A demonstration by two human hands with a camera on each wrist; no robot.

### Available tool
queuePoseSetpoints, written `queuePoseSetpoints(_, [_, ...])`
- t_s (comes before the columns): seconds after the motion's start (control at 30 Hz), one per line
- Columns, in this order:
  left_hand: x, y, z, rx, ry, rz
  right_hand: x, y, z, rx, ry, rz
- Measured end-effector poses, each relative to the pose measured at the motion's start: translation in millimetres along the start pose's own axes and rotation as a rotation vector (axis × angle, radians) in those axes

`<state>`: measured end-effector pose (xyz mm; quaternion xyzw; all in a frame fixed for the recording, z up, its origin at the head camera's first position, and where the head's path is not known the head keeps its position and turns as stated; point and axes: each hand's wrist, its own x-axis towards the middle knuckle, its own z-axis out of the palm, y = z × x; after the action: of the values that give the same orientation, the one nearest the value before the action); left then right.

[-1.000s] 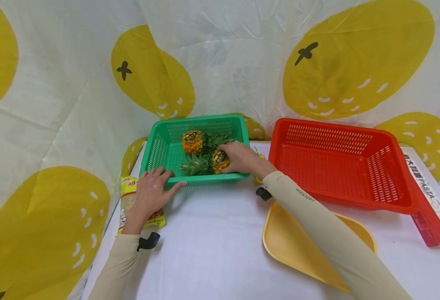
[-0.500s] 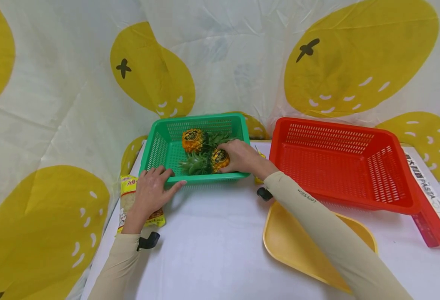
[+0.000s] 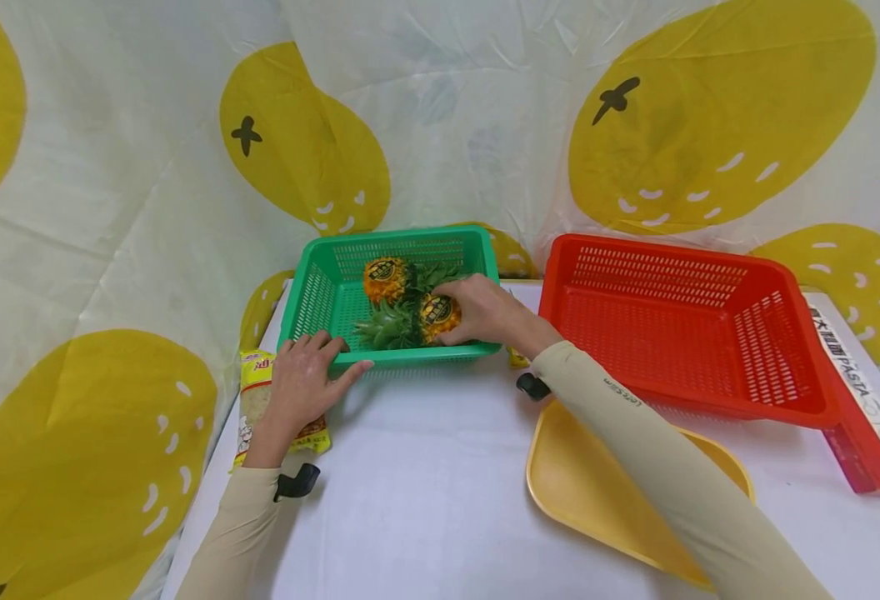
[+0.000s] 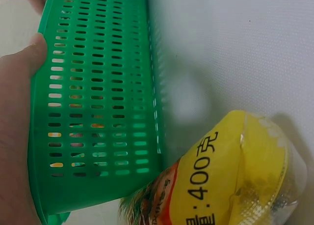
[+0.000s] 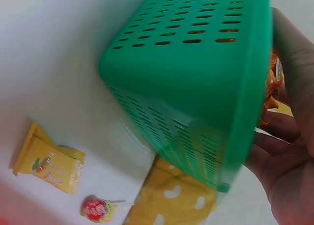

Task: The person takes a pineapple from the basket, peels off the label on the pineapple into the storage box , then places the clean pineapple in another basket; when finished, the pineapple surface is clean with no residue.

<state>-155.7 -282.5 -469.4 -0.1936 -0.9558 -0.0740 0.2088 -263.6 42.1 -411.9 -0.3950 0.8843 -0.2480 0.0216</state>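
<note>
Inside the green basket (image 3: 391,358), my right hand (image 3: 488,308) grips the orange body of a small pineapple (image 3: 437,317) bearing a black-and-gold label. Its leafy crown points left. Behind it lies a second small pineapple (image 3: 384,279), crown to the right. My left hand (image 3: 305,375) holds the basket's near left rim, fingers over the edge and thumb along the front. In the left wrist view, the thumb lies at the rim of the slotted basket wall (image 4: 98,87). The right wrist view shows orange skin of the pineapple (image 5: 271,87) past the basket rim, partly hidden.
A red basket (image 3: 650,333) stands at right, beside a red pasta box (image 3: 871,425). A yellow tray (image 3: 597,492) lies under my right forearm. A yellow 400-gram bag (image 3: 256,400) lies by my left hand. A wrapped snack (image 5: 49,161) and a lollipop (image 5: 97,209) lie near the green basket.
My right hand has risen slightly, and the gripped pineapple has shifted a little up and left, its crown moving left. My left hand stays on the rim.
</note>
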Motion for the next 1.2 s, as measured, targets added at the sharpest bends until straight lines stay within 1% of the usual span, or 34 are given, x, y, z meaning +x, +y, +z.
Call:
queuePoseSetpoints(0.13, [0.3, 0.4, -0.5, -0.003, 0.008, 0.002, -2.6, -4.7, -8.7, 0.015, 0.015, -0.007])
queuePoseSetpoints(0.3, [0.2, 1.3, -1.1, -0.022, 0.015, 0.004, -5.7, -10.9, -21.3, 0.041, 0.031, 0.010])
queuePoseSetpoints(0.4, [0.2, 1.6, -1.6, -0.035, 0.016, -0.003, -7.1, -14.1, -28.4, 0.042, 0.046, 0.006])
queuePoseSetpoints(0.57, [3.3, 0.8, -2.9, -0.036, 0.032, 0.009, -11.4, -22.2, -40.0, 0.026, 0.066, -0.007])
queuePoseSetpoints(0.77, [0.3, 1.6, -1.7, -0.047, 0.011, 0.003, -19.9, -35.1, -53.1, 0.005, 0.062, -0.013])
queuePoseSetpoints(0.87, [-0.9, 0.7, -0.3, -0.044, 0.015, 0.006, -24.1, -42.8, -59.5, 0.011, 0.068, -0.014])
queuePoseSetpoints(1.07, [-2.4, -1.5, -1.0, -0.031, 0.027, 0.017, -29.8, -59.1, -68.9, 0.014, 0.110, -0.037])
queuePoseSetpoints(1.2, [-0.6, -1.0, -2.7, -0.025, 0.003, 0.017, -37.2, -71.1, -74.1, 0.008, 0.137, -0.071])
